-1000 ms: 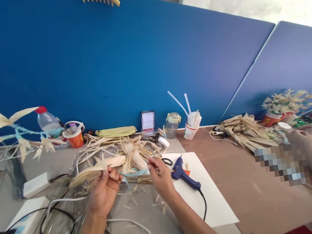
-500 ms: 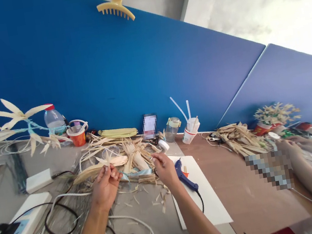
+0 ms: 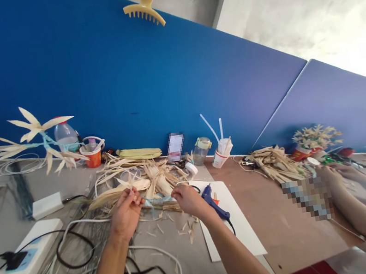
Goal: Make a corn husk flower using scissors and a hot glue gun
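My left hand (image 3: 127, 211) pinches the base of a small pale husk flower (image 3: 128, 181), whose pointed petals stick up above the fingertips. A light blue tape strip (image 3: 156, 200) stretches between the two hands. At its other end my right hand (image 3: 187, 199) is closed, with the fingertips on the tape. Behind the hands lies a heap of dry corn husks (image 3: 157, 178). A blue glue gun (image 3: 215, 202) rests on a white sheet (image 3: 240, 225) beside my right forearm.
A power strip (image 3: 23, 271) and looped cables (image 3: 156, 272) lie at the left. Husk flowers on a stem (image 3: 41, 130) stand by a bottle (image 3: 65, 138) and an orange cup (image 3: 93, 157). A white cup (image 3: 221, 158) holds straws. Another person's hands (image 3: 333, 177) work at the right.
My right hand has moved slightly left and down, its fingers now lower at the tape. My left hand still holds the flower. The whole view has shifted a little.
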Tool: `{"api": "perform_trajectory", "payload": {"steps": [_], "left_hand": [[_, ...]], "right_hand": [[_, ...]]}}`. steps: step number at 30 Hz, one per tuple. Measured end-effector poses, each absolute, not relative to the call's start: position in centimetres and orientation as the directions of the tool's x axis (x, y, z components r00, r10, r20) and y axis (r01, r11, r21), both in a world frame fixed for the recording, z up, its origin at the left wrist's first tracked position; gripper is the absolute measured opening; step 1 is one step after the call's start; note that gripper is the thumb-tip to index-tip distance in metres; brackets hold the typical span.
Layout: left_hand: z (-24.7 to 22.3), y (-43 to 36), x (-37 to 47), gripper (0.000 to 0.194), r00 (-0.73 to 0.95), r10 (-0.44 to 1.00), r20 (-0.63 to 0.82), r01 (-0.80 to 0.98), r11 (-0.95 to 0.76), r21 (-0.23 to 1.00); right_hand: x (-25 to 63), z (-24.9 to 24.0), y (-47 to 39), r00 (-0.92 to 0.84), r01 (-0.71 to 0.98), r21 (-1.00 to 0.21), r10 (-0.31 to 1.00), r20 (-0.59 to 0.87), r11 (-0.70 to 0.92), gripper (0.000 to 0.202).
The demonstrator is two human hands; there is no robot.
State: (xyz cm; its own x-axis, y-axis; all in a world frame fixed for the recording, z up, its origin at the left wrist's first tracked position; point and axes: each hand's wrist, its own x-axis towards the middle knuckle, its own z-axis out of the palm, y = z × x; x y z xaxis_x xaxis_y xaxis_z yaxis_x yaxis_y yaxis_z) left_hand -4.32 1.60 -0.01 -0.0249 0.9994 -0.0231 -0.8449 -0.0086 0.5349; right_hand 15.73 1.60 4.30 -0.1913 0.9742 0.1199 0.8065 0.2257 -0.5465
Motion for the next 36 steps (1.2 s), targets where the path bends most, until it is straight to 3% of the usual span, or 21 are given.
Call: {"api": "perform_trajectory", "payload": {"steps": [5,11,13,15,18,20,25,33,36], "left_hand": [[-0.2,1.4,-3.6,0.020,-0.022,1.000,-0.021,-0.782,-0.004,0.623],[0.0,1.1,-3.0,0.021,0.004,1.000,-0.013,-0.723,0.012,0.691],[0.1,1.1,-2.9,0.021,0.010,1.000,-0.017,-0.716,0.019,0.698],[0.0,1.1,-2.9,0.021,0.017,1.000,-0.011,-0.714,0.019,0.700],[-0.3,1.0,-2.7,0.018,0.033,0.999,-0.004,-0.707,0.026,0.706],[-0.5,0.8,-2.4,0.018,0.047,0.998,-0.028,-0.692,0.053,0.720],[-0.4,0.3,-1.3,0.024,0.073,0.994,-0.086,-0.651,0.112,0.751],[-0.8,0.6,-0.5,0.030,0.047,0.994,-0.103,-0.570,0.112,0.814],[-1.4,0.8,-0.4,0.029,0.076,0.990,-0.116,-0.534,0.138,0.834]], "right_hand": [[16.5,2.8,0.9,-0.224,0.931,-0.275,0.970,0.090,0.241,0.021],[15.7,1.8,0.4,-0.233,0.961,-0.137,0.969,0.076,0.242,0.023],[16.0,2.0,0.3,-0.204,0.949,-0.225,0.975,0.092,0.220,0.028],[16.3,2.4,0.2,-0.151,0.900,-0.392,0.979,0.136,0.193,0.032],[16.4,3.0,-0.1,-0.087,0.732,-0.646,0.969,0.231,0.219,0.034],[15.7,3.1,-0.4,-0.084,0.603,-0.742,0.949,0.305,0.292,0.032],[12.7,1.5,-0.7,-0.028,0.402,-0.815,0.895,0.444,0.417,0.032],[10.7,-0.9,-0.6,0.074,0.212,-0.914,0.927,0.368,0.346,0.037],[10.9,-0.9,-0.5,0.035,0.192,-0.928,0.943,0.332,0.320,0.029]]}}
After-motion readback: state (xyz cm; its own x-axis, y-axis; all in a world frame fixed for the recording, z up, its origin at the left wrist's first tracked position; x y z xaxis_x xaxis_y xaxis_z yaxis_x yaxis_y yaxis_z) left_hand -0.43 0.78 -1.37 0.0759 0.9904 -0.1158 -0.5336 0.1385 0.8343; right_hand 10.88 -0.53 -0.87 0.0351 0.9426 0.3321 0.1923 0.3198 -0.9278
